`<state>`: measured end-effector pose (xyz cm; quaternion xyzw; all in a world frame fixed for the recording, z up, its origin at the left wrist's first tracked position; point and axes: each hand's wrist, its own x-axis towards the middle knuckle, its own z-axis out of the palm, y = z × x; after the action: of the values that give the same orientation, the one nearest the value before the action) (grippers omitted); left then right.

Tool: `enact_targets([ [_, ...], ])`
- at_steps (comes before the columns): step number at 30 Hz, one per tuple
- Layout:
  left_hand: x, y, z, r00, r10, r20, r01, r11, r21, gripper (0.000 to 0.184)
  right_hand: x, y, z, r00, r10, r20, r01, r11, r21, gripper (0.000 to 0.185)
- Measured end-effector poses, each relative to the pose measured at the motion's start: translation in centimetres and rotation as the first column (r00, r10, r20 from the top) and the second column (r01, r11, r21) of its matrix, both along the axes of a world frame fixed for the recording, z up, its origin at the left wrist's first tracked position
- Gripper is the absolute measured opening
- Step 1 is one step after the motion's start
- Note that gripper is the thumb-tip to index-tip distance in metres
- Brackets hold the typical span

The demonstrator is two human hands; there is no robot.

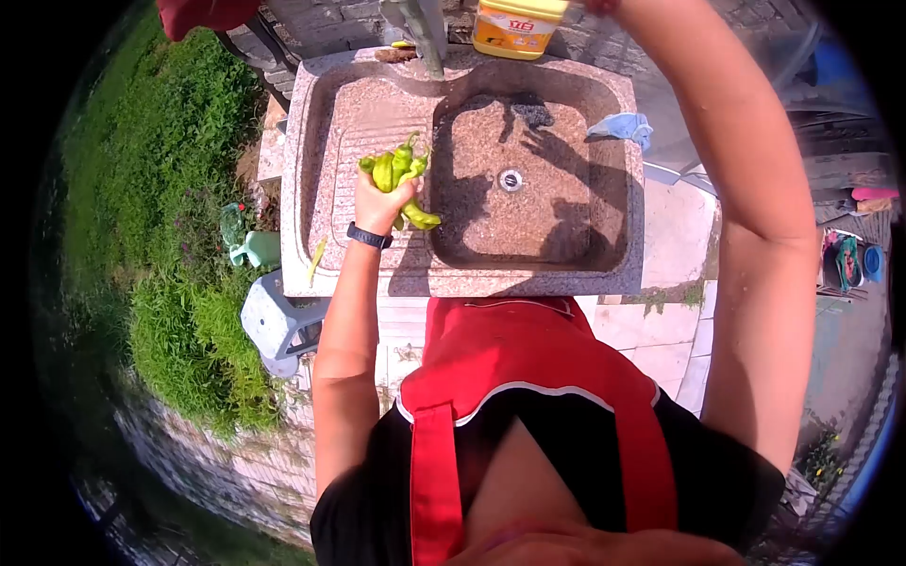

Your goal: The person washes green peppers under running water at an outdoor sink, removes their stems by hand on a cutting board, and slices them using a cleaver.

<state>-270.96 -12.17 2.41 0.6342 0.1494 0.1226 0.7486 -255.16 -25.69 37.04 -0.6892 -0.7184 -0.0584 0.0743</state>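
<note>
My left hand [380, 202] is closed around a bunch of green peppers [385, 172], above the ribbed drainboard [357, 132] of a speckled stone sink. Some peppers stick up past the fingers, and one hangs out toward the basin. A dark band circles that wrist. My right arm [736, 123] reaches up and forward past the sink's far right side. Its wrist, with a red band, meets the top edge of the view, and the hand itself is out of sight. Nearest to that wrist stands a yellow detergent jug [517, 26] with an orange label.
The sink basin [472, 236] has a round drain [511, 180] and shadows across it. A blue cloth [621, 128] hangs over its right rim. A post-like tap [420, 33] rises at the back. A grey plastic stool [283, 316] and green plants [198, 311] are at left.
</note>
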Motion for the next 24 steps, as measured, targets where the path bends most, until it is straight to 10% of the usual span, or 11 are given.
enact_targets([
  [5,-0.4,-0.4,6.3,0.946,0.053,0.319,0.095,0.898,-0.43,0.031,-2.6,-17.4,-1.0,0.896,0.048,-0.441,0.041,0.981,0.191,0.038],
  [8,-0.6,-2.6,3.8,0.947,0.016,0.32,0.214,0.712,-0.669,0.036,-3.8,-29.9,-5.6,0.407,0.085,-0.909,0.26,0.944,0.205,0.038],
  [9,-0.6,-4.2,3.8,0.993,-0.104,-0.05,0.092,0.975,-0.201,0.039,-4.5,-34.4,-8.8,0.17,0.066,-0.983,0.415,0.9,0.132,0.037],
  [10,0.1,-6.5,0.8,1.0,0.03,0.0,-0.022,0.748,0.663,0.053,-5.2,-39.0,-12.7,-0.078,0.083,-0.993,0.536,0.844,0.029,0.036],
  [12,0.6,-9.0,0.2,0.855,-0.171,-0.49,0.466,-0.165,0.869,0.072,-8.4,-48.2,-23.1,-0.08,-0.615,-0.784,0.865,0.348,-0.361,0.04],
  [14,1.2,-12.6,1.1,0.888,0.041,-0.459,0.447,0.163,0.88,0.08,-15.7,-59.3,-34.2,-0.077,-0.951,0.301,0.732,-0.259,-0.63,0.043],
  [16,2.2,-14.9,1.7,0.965,0.053,-0.257,0.228,0.313,0.922,0.064,-28.6,-72.5,-46.4,-0.222,-0.955,0.199,0.449,-0.281,-0.848,0.039],
  [18,4.1,-15.2,0.6,0.98,0.031,-0.194,0.105,0.752,0.651,0.052,-39.2,-73.9,-43.3,-0.975,-0.123,0.183,-0.133,-0.332,-0.934,0.041],
  [20,6.0,-16.4,1.3,0.965,-0.132,-0.225,0.14,0.99,0.019,0.048,-52.5,-79.2,-50.6,-0.405,-0.868,0.288,0.126,-0.365,-0.922,0.041],
  [22,7.8,-19.6,1.0,0.992,0.034,-0.121,0.091,0.472,0.877,0.053,-56.0,-77.2,-46.2,-0.48,-0.82,0.311,0.024,-0.367,-0.93,0.049],
  [24,8.9,-22.4,1.1,0.936,0.009,-0.353,0.339,-0.295,0.893,0.079,-56.3,-76.0,-44.7,-0.908,-0.233,0.349,-0.281,-0.28,-0.918,0.045],
])
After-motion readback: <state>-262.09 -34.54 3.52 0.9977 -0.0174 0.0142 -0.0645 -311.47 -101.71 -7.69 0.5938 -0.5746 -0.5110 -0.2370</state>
